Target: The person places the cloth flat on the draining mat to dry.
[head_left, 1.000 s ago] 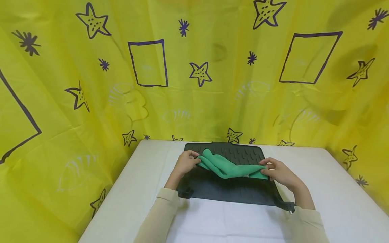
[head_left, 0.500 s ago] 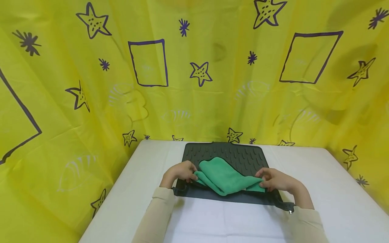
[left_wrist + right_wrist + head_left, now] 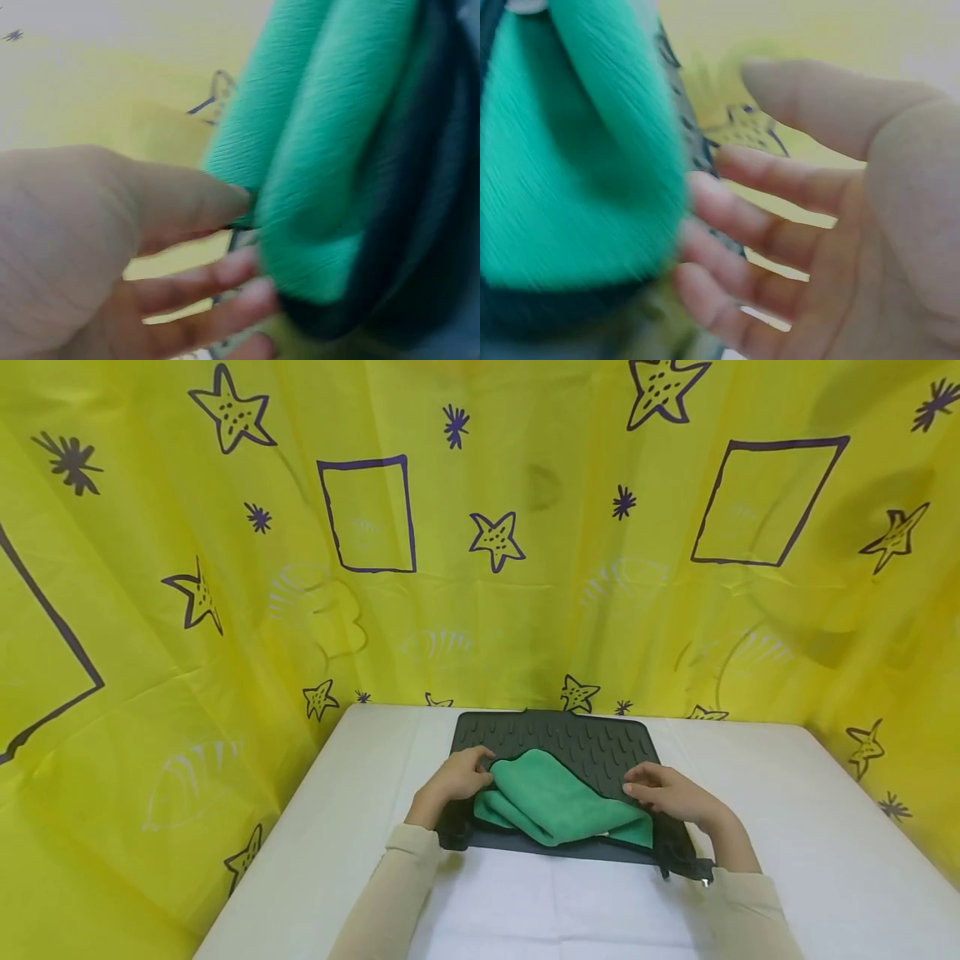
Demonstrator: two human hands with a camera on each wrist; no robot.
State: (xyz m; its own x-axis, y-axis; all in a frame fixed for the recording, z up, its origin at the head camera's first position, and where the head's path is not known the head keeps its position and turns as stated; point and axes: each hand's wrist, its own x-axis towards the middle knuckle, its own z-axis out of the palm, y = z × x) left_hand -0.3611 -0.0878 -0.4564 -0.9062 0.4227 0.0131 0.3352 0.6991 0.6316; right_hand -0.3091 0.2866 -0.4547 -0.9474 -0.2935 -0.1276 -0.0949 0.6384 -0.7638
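Note:
A folded green cloth [image 3: 558, 802] with a dark edge lies across the front half of a dark, bumpy board [image 3: 547, 735] that looks like a footrest. My left hand [image 3: 456, 778] is at the cloth's left side; in the left wrist view its thumb [image 3: 217, 193] touches the cloth's edge, and the fingers are spread apart below. Beyond the cloth's right end, my right hand [image 3: 671, 791] has loosely bent, parted fingers. In the right wrist view, its fingertips [image 3: 701, 191] are beside the blurred cloth [image 3: 630, 217], with nothing between thumb and fingers.
The board stands on a white-covered table [image 3: 757, 777], with dark supports at its front corners. A yellow curtain [image 3: 540, 635] printed with stars hangs behind the table and along its sides.
The cloth has come down toward the front of the board and spread out. The right hand has let go of its end and moved slightly up; the left hand has risen from the cloth's lower corner.

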